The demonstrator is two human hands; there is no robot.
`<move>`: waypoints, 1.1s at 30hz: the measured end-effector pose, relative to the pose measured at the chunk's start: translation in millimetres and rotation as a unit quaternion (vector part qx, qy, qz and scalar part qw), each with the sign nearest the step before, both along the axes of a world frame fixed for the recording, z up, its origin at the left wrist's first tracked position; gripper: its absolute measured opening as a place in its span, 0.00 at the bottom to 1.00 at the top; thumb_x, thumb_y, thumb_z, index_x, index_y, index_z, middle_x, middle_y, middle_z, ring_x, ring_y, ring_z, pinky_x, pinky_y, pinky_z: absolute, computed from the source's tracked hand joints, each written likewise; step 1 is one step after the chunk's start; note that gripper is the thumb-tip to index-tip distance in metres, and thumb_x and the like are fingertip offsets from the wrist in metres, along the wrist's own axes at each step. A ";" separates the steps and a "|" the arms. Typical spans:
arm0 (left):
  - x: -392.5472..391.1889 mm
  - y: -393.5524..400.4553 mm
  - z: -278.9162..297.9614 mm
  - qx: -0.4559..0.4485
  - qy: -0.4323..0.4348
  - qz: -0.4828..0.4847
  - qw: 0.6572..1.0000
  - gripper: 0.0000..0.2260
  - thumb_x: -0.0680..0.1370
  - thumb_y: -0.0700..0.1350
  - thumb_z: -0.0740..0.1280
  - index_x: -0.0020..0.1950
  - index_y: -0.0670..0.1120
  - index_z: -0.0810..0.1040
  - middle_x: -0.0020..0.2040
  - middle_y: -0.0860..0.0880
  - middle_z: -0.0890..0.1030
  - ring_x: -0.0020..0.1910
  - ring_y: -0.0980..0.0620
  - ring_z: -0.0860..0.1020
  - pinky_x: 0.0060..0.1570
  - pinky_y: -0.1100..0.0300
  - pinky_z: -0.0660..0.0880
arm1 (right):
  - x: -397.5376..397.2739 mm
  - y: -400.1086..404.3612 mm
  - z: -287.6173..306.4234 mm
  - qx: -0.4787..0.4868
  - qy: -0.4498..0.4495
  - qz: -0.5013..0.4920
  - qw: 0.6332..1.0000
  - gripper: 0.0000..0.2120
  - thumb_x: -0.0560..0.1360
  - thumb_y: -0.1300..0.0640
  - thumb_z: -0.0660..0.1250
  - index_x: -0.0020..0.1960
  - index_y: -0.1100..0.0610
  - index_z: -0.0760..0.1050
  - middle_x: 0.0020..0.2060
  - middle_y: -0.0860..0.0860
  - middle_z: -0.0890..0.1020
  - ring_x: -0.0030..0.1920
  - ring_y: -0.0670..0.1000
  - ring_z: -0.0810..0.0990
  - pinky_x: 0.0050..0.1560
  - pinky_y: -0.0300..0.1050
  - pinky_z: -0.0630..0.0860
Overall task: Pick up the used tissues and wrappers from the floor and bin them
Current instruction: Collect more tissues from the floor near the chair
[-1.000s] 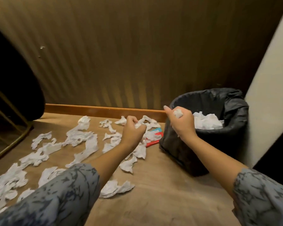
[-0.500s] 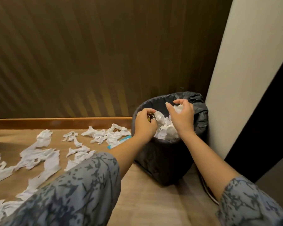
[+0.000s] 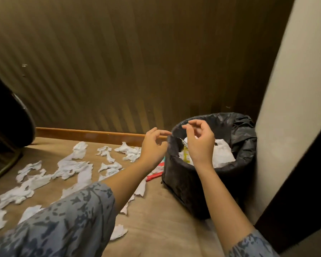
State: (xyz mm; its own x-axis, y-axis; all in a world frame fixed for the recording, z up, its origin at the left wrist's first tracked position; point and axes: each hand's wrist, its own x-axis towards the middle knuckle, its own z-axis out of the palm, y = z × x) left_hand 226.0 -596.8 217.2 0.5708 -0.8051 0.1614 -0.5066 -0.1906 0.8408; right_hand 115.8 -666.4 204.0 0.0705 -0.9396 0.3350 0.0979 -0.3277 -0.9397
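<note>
A black-lined bin stands on the floor at the right and holds white tissues and a yellow wrapper. My right hand hovers over the bin's near rim with fingers spread and nothing in it. My left hand is just left of the bin's rim, fingers apart and empty. Several torn white tissues lie scattered over the floor to the left. A red and teal wrapper lies at the bin's left foot, partly hidden by my left forearm.
A ribbed brown wall with a wooden skirting board runs behind. A pale pillar stands tight against the bin's right side. A dark chair with a metal frame is at the far left.
Both hands opened over the bin and dropped what they held into it. My left hand has drawn back to the left of the rim. The view has swung back left.
</note>
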 end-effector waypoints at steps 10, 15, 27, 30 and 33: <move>109.5 167.1 -14.1 0.119 -0.011 0.070 0.990 0.17 0.76 0.40 0.65 0.65 0.48 0.76 0.58 0.49 0.80 0.56 0.54 0.78 0.50 0.65 0.75 | 102.6 117.3 -6.1 -0.082 0.199 0.326 0.921 0.06 0.78 0.53 0.66 0.48 0.52 0.81 0.42 0.46 0.82 0.44 0.44 0.80 0.44 0.34 0.77; 173.8 272.3 -30.3 0.126 -0.050 0.138 0.981 0.14 0.77 0.39 0.66 0.62 0.47 0.78 0.58 0.51 0.79 0.53 0.55 0.78 0.49 0.67 0.73 | 165.3 195.2 4.5 -0.186 0.296 0.465 0.814 0.09 0.78 0.55 0.66 0.54 0.56 0.82 0.50 0.48 0.83 0.51 0.44 0.78 0.53 0.40 0.74; 259.9 480.1 -107.8 -0.010 0.075 0.363 0.929 0.10 0.77 0.40 0.66 0.55 0.51 0.80 0.55 0.55 0.80 0.52 0.56 0.78 0.49 0.65 0.74 | 306.8 348.2 -33.8 -0.310 0.444 0.573 0.615 0.20 0.78 0.54 0.66 0.68 0.52 0.68 0.63 0.53 0.76 0.63 0.53 0.74 0.61 0.50 0.71; 278.0 519.3 -135.5 0.006 0.098 0.373 0.922 0.11 0.78 0.37 0.65 0.53 0.52 0.79 0.54 0.53 0.81 0.51 0.56 0.78 0.46 0.70 0.73 | 327.6 384.6 -57.9 -0.273 0.440 0.589 0.620 0.26 0.78 0.54 0.66 0.73 0.53 0.62 0.67 0.54 0.74 0.65 0.53 0.72 0.61 0.45 0.69; 291.1 549.6 -162.2 0.003 0.133 0.390 0.911 0.10 0.78 0.37 0.65 0.56 0.48 0.79 0.54 0.50 0.80 0.53 0.54 0.77 0.45 0.73 0.70 | 346.4 420.8 -92.6 -0.249 0.450 0.602 0.611 0.26 0.78 0.53 0.65 0.73 0.53 0.61 0.69 0.54 0.72 0.67 0.54 0.71 0.63 0.46 0.68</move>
State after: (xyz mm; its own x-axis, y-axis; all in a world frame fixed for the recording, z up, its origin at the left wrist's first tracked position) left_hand 517.1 -47.1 54.9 0.9880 -0.1381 -0.0690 0.0061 -0.4116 0.9114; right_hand 462.2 -245.6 111.4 0.9763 0.1766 -0.1248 0.0664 -0.7938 -0.6045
